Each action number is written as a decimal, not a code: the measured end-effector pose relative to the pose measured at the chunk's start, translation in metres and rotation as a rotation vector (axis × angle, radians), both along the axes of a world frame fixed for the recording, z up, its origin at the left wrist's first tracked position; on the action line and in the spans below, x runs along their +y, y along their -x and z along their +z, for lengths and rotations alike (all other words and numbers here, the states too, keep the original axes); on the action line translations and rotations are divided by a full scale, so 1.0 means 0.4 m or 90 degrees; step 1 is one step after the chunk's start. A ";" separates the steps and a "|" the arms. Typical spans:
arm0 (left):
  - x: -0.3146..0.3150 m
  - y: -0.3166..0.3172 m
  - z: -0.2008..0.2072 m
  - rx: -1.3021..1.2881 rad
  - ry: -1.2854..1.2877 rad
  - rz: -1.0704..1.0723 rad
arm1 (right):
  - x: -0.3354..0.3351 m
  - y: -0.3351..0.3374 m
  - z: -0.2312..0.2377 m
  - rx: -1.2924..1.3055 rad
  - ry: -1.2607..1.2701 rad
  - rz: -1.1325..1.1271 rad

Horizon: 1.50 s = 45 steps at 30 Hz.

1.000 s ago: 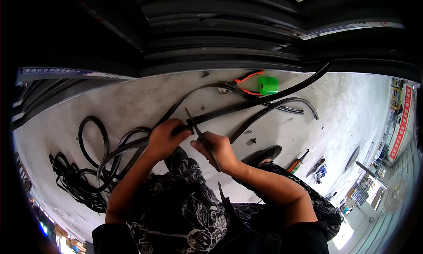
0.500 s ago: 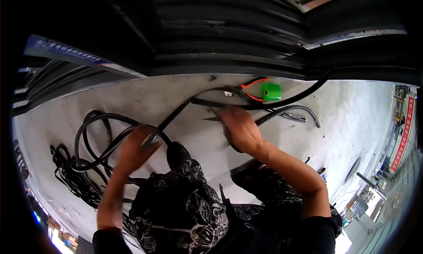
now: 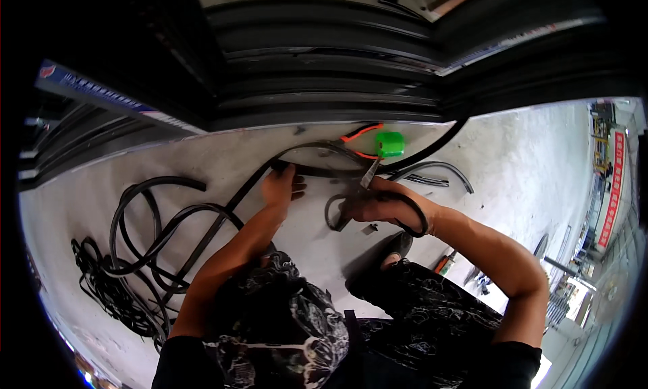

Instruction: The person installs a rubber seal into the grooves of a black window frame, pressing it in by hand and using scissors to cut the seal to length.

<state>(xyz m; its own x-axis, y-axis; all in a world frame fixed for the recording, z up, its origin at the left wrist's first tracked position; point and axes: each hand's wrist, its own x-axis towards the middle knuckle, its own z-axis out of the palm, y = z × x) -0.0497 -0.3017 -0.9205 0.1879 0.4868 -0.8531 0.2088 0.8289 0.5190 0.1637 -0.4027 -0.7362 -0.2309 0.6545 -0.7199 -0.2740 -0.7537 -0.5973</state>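
Left hand around a black strip, right hand around scissors, red banner with pale lettering far right.

floor: pale grey, speckled, brighter at right | far right: long red banner

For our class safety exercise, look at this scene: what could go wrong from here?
1. The right hand holds scissors whose bare point sits near the long black strip; a slip might nick it, or the left hand at the strip's end.
2. Loose looped strips on the floor could snag or tangle.
3. The green roll sits close beside the long strip and might get knocked.
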 end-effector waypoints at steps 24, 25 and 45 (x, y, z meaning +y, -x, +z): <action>0.356 0.214 0.906 -0.395 -0.685 -0.269 | -0.050 -0.078 0.115 0.226 -0.177 -0.095; 0.325 0.154 0.864 -0.329 -0.656 -0.275 | -0.054 -0.091 0.107 0.190 -0.177 -0.101; 0.108 -0.084 0.580 -0.267 -0.082 -0.484 | -0.070 -0.093 0.111 0.003 -0.210 -0.072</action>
<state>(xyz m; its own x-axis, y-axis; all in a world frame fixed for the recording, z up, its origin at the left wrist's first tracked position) -0.0162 -0.2586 -0.6886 0.7860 0.1895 -0.5884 0.4525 0.4721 0.7565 0.2008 -0.4306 -0.6919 -0.1461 0.8732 -0.4649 -0.3479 -0.4853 -0.8022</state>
